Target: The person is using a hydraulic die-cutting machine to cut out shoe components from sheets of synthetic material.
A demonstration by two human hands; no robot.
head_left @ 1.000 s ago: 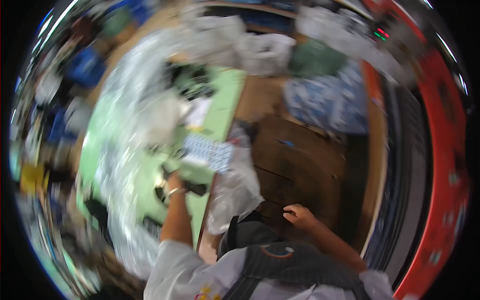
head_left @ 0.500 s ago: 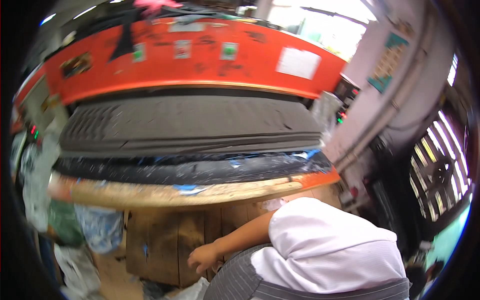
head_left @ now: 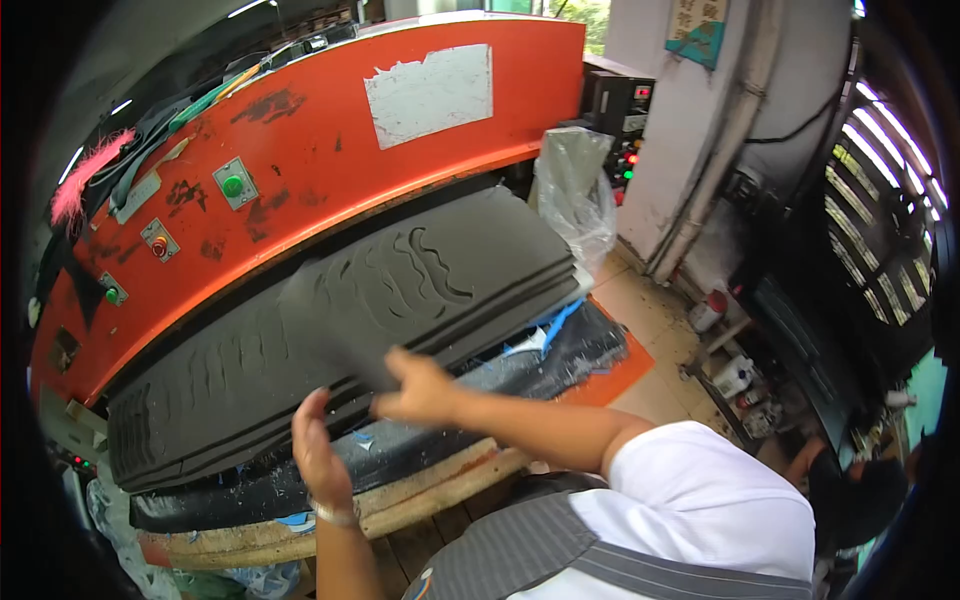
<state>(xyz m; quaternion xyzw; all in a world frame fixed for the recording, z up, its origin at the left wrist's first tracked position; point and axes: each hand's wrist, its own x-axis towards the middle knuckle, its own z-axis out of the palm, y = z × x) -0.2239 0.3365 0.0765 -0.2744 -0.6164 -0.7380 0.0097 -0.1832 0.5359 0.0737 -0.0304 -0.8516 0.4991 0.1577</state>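
Note:
A stack of dark grey foam-like sheets (head_left: 230,400) lies across the press bed, its top scored with wavy cut lines. At its front edge my right hand (head_left: 420,388) closes on a dark grey piece (head_left: 350,350), smeared by motion, whose shape and kind I cannot make out. Close by on the left, my left hand (head_left: 320,455) is raised with fingers stretched, palm toward the right hand, holding nothing. Below the stack runs a worn black padded strip (head_left: 400,425) with torn blue scraps.
Behind the stack rises the red press beam (head_left: 310,120) with green and red buttons. A clear plastic bag (head_left: 575,195) hangs at its right end, beside a control box (head_left: 622,110). Bottles (head_left: 735,375) stand by the right wall. Another person (head_left: 860,495) is at lower right.
The view has swung and come closer to the stack's right part. My right hand has risen from low by my body to the stack, now with a dark piece. My left hand has come into view.

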